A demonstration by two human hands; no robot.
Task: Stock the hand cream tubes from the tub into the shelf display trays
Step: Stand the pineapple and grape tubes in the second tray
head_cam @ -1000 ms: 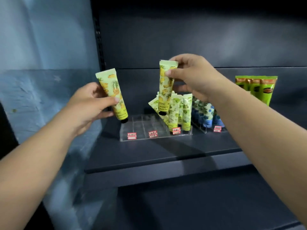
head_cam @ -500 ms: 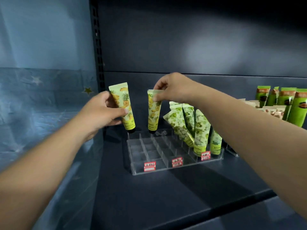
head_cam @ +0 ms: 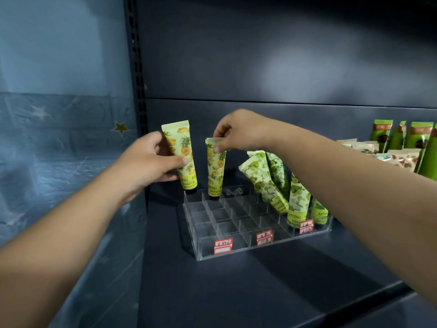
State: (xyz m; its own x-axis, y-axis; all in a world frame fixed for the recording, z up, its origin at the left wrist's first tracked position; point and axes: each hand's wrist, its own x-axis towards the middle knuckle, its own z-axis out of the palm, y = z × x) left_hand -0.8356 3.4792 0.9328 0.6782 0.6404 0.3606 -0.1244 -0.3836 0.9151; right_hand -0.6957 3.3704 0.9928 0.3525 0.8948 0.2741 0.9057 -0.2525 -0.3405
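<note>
A pineapple-print hand cream tube [head_cam: 215,168] stands cap-down at the far left of a clear acrylic display tray [head_cam: 238,250] on a dark shelf [head_cam: 260,292], its crimped top pinched between thumb and fingers of the right hand [head_cam: 238,132]. Just to the left, the left hand [head_cam: 147,162] grips a second pineapple tube [head_cam: 181,155], cap-down at the tray's far left corner. Green-print tubes [head_cam: 272,183] lean in the tray's right compartments; red price labels [head_cam: 223,245] front it. Green packets [head_cam: 406,140] stand far right.
</note>
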